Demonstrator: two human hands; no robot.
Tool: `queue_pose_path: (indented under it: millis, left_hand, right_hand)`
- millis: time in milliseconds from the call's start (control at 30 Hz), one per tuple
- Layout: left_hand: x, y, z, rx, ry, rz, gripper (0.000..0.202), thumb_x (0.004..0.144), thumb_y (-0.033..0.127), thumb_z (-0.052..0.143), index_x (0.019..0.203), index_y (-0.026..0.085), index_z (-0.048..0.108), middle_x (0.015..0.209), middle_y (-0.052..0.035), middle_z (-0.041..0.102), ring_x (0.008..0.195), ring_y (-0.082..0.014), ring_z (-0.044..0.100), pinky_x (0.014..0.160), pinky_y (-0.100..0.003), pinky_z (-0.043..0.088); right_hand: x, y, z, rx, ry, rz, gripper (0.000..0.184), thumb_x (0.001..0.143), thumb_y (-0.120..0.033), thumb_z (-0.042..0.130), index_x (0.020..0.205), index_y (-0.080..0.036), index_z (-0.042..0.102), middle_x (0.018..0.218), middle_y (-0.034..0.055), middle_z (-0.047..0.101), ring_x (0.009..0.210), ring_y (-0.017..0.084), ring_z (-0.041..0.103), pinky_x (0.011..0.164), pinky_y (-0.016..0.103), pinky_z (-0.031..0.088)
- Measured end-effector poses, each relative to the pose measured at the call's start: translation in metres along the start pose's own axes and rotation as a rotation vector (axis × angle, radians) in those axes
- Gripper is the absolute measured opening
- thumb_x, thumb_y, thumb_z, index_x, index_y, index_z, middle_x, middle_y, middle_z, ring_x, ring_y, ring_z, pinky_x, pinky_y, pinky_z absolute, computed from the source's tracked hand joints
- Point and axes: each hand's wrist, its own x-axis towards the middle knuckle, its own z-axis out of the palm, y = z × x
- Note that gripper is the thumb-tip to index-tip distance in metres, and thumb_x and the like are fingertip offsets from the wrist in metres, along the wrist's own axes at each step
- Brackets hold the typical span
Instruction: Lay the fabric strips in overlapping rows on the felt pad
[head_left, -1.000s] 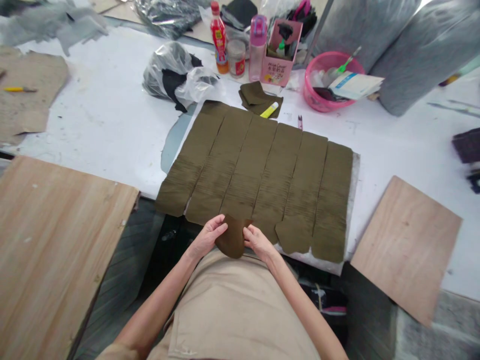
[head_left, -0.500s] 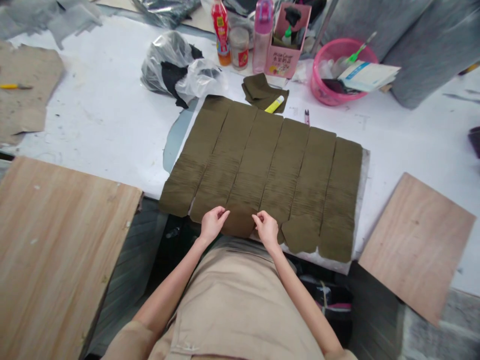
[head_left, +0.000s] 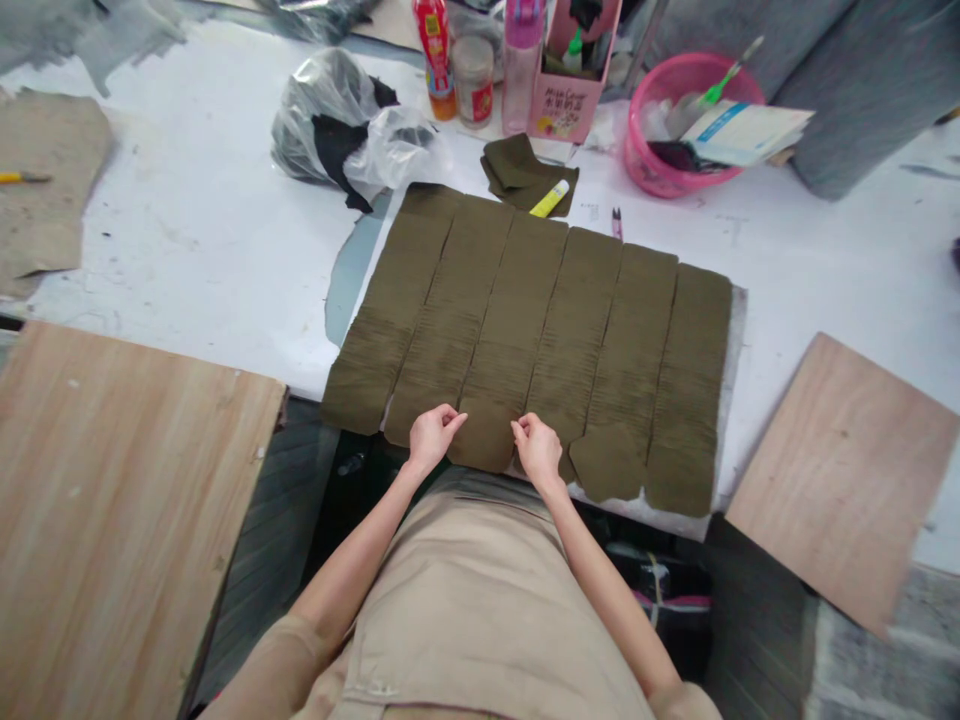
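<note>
Rows of overlapping olive-brown fabric pieces [head_left: 517, 290] lie side by side on a white backing sheet at the table's front edge. Between my hands is a single fabric piece [head_left: 486, 432] in the nearest row. My left hand [head_left: 433, 438] pinches its left edge, thumb against fingers. At the opposite edge, my right hand [head_left: 538, 448] is closed in a similar pinch. Right of that hand, another fabric piece [head_left: 611, 462] lies slightly askew over the row's end. Folded olive scraps [head_left: 517, 165] with a yellow tube [head_left: 550, 198] on them lie behind the rows.
A wooden board [head_left: 127, 500] stands at left and a smaller board [head_left: 847, 470] at right. Along the back are a plastic bag [head_left: 322, 110], a red-labelled bottle [head_left: 435, 60], a glass jar [head_left: 474, 85], a pink box [head_left: 566, 100] and a pink basket [head_left: 637, 150].
The fabric piece between my hands has come down flatter onto the row. Both hands have shifted slightly right and up in the view, which itself has moved a little.
</note>
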Motion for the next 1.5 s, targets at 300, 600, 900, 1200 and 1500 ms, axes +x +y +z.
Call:
queue_pose_path:
  millis: [300,600,900,1200,1500]
  left_hand:
    - [0.0035,0.0008,-0.0006,0.035,-0.026,-0.026,0.029,0.08,0.047,0.063,0.068,0.021,0.063,0.064,0.0016,0.065,0.06,-0.0131,0.057,0.055,-0.023,0.031]
    - [0.003,0.0028,-0.0037,0.061,-0.031,0.009,0.036,0.088,0.05,0.05,0.07,0.022,0.062,0.059,0.0,0.063,0.059,-0.0152,0.056,0.056,-0.024,0.03]
    - [0.0038,0.0041,-0.0017,0.067,-0.043,-0.015,0.034,0.085,0.051,0.054,0.068,0.022,0.062,0.057,0.0005,0.063,0.058,-0.0155,0.057,0.055,-0.024,0.031]
    - [0.0037,0.0093,-0.0031,0.09,-0.036,-0.033,0.034,0.085,0.05,0.055,0.067,0.021,0.062,0.061,0.0002,0.064,0.057,-0.0143,0.056,0.055,-0.024,0.03]
    - [0.0044,0.009,-0.0006,0.111,-0.014,-0.027,0.033,0.084,0.049,0.057,0.067,0.021,0.062,0.063,-0.0001,0.066,0.058,-0.0143,0.056,0.055,-0.024,0.029]
  right_hand:
    - [0.0033,-0.0004,0.001,-0.01,-0.014,0.033,0.018,0.092,-0.038,0.053,0.085,-0.024,0.062,0.073,-0.0013,0.068,0.07,0.015,0.062,0.058,0.023,0.031]
    - [0.0038,-0.001,0.0013,-0.008,-0.019,0.034,0.018,0.092,-0.037,0.052,0.084,-0.024,0.06,0.073,-0.0009,0.068,0.07,0.015,0.061,0.059,0.023,0.032]
    - [0.005,0.0003,0.0037,0.012,-0.021,0.055,0.017,0.093,-0.037,0.05,0.087,-0.023,0.059,0.068,-0.0004,0.067,0.068,0.015,0.063,0.06,0.023,0.034]
    - [0.0054,-0.0005,0.0029,0.043,-0.018,0.052,0.015,0.093,-0.035,0.051,0.087,-0.023,0.058,0.065,-0.0024,0.067,0.07,0.015,0.063,0.06,0.023,0.034]
    - [0.0072,-0.0001,0.0022,0.052,-0.03,0.047,0.015,0.092,-0.034,0.052,0.084,-0.023,0.056,0.067,-0.0027,0.068,0.06,0.013,0.061,0.057,0.022,0.033]
